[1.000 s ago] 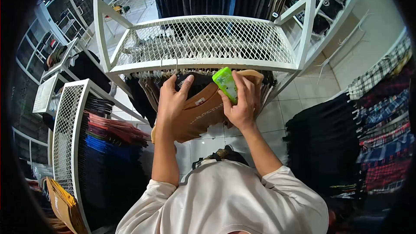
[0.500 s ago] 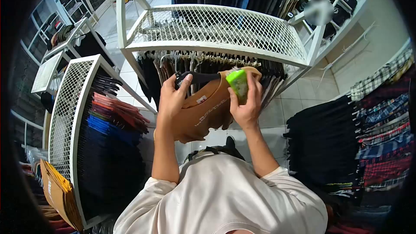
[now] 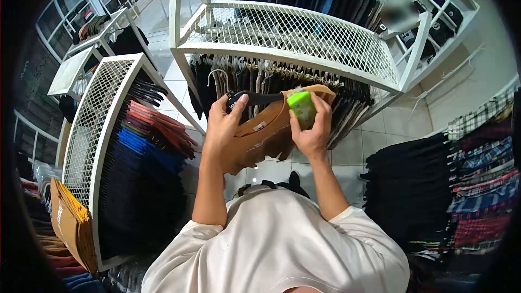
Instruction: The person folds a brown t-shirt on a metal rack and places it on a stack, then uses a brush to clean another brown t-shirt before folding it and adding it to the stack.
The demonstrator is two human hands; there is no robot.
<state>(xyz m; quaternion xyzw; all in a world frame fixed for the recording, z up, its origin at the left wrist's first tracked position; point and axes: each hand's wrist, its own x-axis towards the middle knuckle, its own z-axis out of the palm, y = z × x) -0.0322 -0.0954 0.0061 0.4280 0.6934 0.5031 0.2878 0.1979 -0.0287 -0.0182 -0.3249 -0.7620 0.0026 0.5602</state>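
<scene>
My left hand (image 3: pixel 221 126) grips one end of a black clothes hanger (image 3: pixel 264 99), thumb on top. From the hanger droops a brown T-shirt (image 3: pixel 259 144) with a small white neck label and pale print on its front. My right hand (image 3: pixel 313 130) is closed around a small bright green packet (image 3: pixel 302 109) with a paler, patterned face, held close over the shirt's far shoulder. What exactly the packet is I cannot tell. The shirt's shoulder shows behind the packet and fingers.
Ahead stands a white rack with a mesh shelf (image 3: pixel 293 32) above hanging trousers (image 3: pixel 260 78). To my left, another white mesh rack (image 3: pixel 100 130) carries red, blue and dark garments. Dark clothes (image 3: pixel 407 190) and plaid shirts (image 3: pixel 483 184) hang on the right. Caps (image 3: pixel 442 27) sit on far shelves.
My view has shifted slightly, so the racks appear further right and higher. Both hands keep their holds on the hanger and the green packet.
</scene>
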